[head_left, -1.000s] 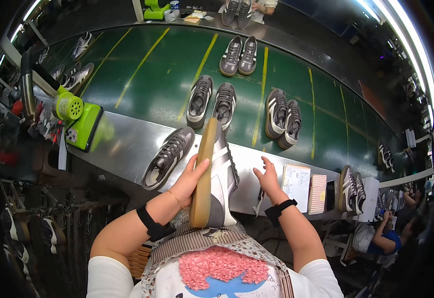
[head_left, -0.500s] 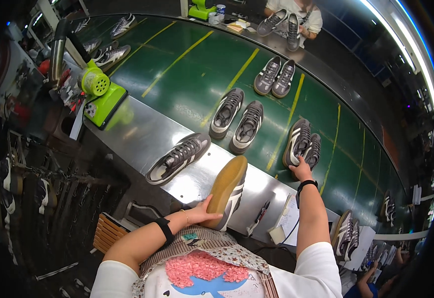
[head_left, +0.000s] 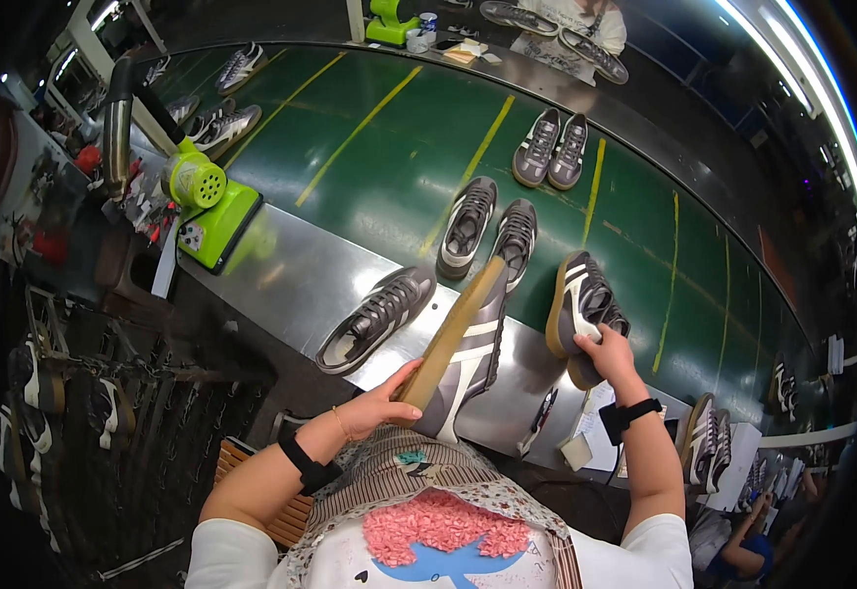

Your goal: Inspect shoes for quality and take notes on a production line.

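The person's right hand [head_left: 613, 355] gripped a grey-and-white shoe [head_left: 573, 299] at its heel end, thumb and fingers closed on it. From those fingers the shoe lay toward eleven o'clock, long axis running roughly twelve to six, toe pointing away over the green belt [head_left: 369, 157]; the right hand was clearly the nearer one. A neighbouring shoe [head_left: 617, 316], partly hidden, lay just beside it toward three o'clock; whether the fingers touched that one could not be told. The left hand [head_left: 374, 407] held a second shoe [head_left: 467, 358] near its heel, toe toward one o'clock, tan sole facing ten.
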{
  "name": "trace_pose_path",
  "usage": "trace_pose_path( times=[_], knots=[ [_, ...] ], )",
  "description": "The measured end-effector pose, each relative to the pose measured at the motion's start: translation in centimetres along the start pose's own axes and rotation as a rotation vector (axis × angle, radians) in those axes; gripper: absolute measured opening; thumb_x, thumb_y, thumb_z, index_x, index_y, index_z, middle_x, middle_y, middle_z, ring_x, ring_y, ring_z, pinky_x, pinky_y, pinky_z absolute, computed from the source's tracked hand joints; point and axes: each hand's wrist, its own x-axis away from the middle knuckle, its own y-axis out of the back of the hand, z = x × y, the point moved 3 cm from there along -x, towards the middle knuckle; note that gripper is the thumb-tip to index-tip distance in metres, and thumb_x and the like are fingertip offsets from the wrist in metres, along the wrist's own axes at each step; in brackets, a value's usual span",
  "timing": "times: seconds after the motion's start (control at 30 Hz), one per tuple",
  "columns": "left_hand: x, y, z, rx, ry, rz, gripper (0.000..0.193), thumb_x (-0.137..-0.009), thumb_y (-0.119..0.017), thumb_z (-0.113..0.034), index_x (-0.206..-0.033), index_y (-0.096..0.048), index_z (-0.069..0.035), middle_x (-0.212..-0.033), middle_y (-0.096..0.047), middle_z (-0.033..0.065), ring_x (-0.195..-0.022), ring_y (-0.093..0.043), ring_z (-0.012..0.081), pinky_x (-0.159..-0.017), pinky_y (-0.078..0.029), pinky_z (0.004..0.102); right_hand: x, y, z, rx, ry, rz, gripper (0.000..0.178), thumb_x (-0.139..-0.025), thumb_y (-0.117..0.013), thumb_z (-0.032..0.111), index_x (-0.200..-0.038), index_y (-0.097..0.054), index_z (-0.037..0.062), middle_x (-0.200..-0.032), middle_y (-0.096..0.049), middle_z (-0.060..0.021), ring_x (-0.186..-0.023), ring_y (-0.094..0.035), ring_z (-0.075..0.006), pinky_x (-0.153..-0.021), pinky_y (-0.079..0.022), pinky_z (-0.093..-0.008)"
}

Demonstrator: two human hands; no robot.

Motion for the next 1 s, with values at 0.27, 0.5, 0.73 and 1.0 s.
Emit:
trace_pose_path(
  times=[0.27,0.5,0.73,1.0],
  knots=[
    [2.0,-0.7,-4.0,0.025,-0.162,0.127,0.086,-0.075,-0.063,-0.011,-0.143,-0.01,-0.014,-0.139,-0.027,0.0087,-0.123,-0.032,0.018,-0.098,-0.031,0.03,10.6,-10.8,3.7,0.153,0.165,0.026,0.039,-0.072,-0.065,0.042,-0.089,-0.062,0.0074,-0.079,-0.062,-0.0141,-0.077,-0.061,-0.0317,-0.069,-0.046,-0.0415],
    [3.3,-0.5,-6.1,-0.017,-0.196,0.11,0.096,-0.07,-0.07,-0.014,-0.143,-0.008,-0.012,-0.139,-0.028,0.0096,-0.128,-0.027,0.0197,-0.105,-0.022,0.0335,13.9,-7.5,11.6,-0.772,0.226,-0.003,0.042,-0.09,-0.047,0.028,-0.118,-0.046,-0.0042,-0.1,-0.061,-0.0198,-0.094,-0.059,-0.029,-0.082,-0.044,-0.0356],
    [4.0,-0.3,-7.1,-0.068,-0.292,0.116,0.089,-0.075,-0.067,-0.017,-0.143,-0.008,-0.012,-0.139,-0.028,0.0088,-0.125,-0.031,0.0175,-0.102,-0.027,0.031,14.3,-9.4,13.7,-0.85,0.297,0.18,0.058,-0.091,-0.047,0.03,-0.131,-0.028,-0.0063,-0.122,-0.049,-0.0142,-0.112,-0.048,-0.0228,-0.095,-0.036,-0.0319],
    [0.8,2.7,-5.3,-0.584,-0.324,0.369,0.069,-0.084,-0.055,-0.046,-0.134,-0.034,-0.003,-0.122,-0.052,0.014,-0.11,-0.05,0.0225,-0.094,-0.038,0.0305,13.7,-10.3,11.4,-1.704,-0.018,0.485,0.043,-0.078,-0.057,-0.001,-0.12,-0.047,0.0008,-0.11,-0.056,-0.0088,-0.1,-0.056,-0.0204,-0.088,-0.044,-0.0339]
  ],
)
